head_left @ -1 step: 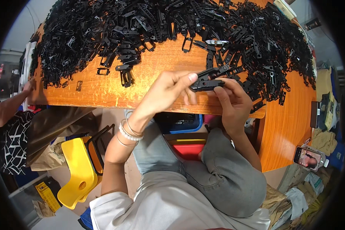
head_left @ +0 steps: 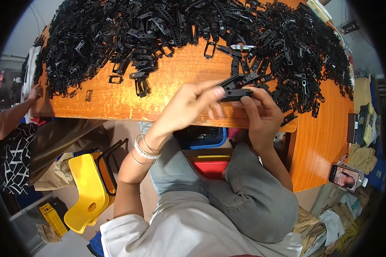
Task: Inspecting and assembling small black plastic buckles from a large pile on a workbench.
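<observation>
A black part (head_left: 236,93) hangs over the table (head_left: 171,81) near its edge, its right end pinched between the thumb and fingers of the right hand (head_left: 263,113). The left hand (head_left: 188,105), blurred, has just shifted, baring more of the part's left end; the right hand's grip now appears to bear the load. The left thumb lies at or just beside that end; whether it presses cannot be told. Beyond, a heap (head_left: 283,40) of black pieces lines the far side.
</observation>
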{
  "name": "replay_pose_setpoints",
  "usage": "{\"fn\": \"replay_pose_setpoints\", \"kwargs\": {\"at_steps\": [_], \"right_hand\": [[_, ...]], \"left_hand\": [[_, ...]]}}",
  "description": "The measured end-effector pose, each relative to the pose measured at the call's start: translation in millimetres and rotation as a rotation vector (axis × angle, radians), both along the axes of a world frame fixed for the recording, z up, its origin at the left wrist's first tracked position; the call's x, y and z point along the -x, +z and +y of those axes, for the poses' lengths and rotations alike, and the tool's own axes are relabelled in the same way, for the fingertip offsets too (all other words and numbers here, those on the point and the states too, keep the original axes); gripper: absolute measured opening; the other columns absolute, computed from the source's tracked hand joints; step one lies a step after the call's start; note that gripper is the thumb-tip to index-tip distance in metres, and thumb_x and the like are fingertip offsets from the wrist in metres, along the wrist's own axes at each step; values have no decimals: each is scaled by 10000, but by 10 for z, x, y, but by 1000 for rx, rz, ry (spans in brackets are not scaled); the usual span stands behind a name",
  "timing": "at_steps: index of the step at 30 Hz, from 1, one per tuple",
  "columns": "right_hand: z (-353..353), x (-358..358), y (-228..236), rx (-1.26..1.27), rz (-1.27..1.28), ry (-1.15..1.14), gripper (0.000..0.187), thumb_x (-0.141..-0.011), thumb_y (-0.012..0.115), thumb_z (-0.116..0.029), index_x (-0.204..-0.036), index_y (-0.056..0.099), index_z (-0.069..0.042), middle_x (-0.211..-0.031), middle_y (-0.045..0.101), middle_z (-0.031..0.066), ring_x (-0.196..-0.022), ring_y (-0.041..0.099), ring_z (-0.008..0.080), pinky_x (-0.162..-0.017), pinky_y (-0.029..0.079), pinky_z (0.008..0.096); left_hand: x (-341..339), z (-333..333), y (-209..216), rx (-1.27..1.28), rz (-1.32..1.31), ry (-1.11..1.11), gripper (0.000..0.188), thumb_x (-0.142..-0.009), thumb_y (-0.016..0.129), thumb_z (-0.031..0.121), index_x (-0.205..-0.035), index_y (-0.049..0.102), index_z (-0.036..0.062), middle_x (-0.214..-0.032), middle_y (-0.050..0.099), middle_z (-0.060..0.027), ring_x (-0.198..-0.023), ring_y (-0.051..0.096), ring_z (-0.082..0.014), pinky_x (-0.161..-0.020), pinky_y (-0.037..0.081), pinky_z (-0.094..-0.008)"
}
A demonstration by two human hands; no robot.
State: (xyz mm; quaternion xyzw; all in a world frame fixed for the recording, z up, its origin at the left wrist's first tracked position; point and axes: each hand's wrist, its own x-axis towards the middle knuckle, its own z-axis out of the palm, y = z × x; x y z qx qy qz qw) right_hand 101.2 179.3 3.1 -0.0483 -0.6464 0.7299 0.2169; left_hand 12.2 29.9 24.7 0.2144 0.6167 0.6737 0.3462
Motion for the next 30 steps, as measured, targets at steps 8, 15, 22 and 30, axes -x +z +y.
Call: {"fn": "replay_pose_setpoints", "kwargs": {"at_steps": [8, 15, 22, 30], "right_hand": [[67, 50, 99, -225, -23, 58, 283, -823, 565, -13, -1095, 539, 59, -1124, 513, 124, -979, 517, 159, -826, 437, 269], [162, -5, 54, -381, -113, 172, 307, -775, 597, 18, -1076, 549, 55, -962, 516, 69, -865, 492, 123, -803, 382, 225], [183, -9, 97, 57, -201, 267, 216, -781, 590, 38, -997, 587, 49, -898, 547, 60, -731, 542, 85, -648, 475, 193], [102, -16, -46, -109, -288, 581, 142, -812, 551, 27, -936, 616, 46, -786, 605, 76, -649, 598, 101, -582, 471, 198]], "left_hand": [[-171, -78, -131, 112, 471, 104, 350, -767, 650, 77, -1091, 557, -16, -777, 612, -104, -606, 558, -106, -544, 444, -241], [-197, -94, -156, 59, 541, 78, 292, -765, 659, 76, -1030, 588, -23, -789, 623, -97, -666, 582, -105, -561, 455, -223], [-43, -178, -204, 89, 157, -82, 273, -808, 623, 85, -1052, 589, -32, -846, 653, -97, -794, 638, -138, -668, 491, -214], [635, 297, -378, 425, 911, 345, 194, -772, 658, 159, -863, 653, -13, -805, 592, -127, -676, 584, -227, -618, 462, -321]]}}
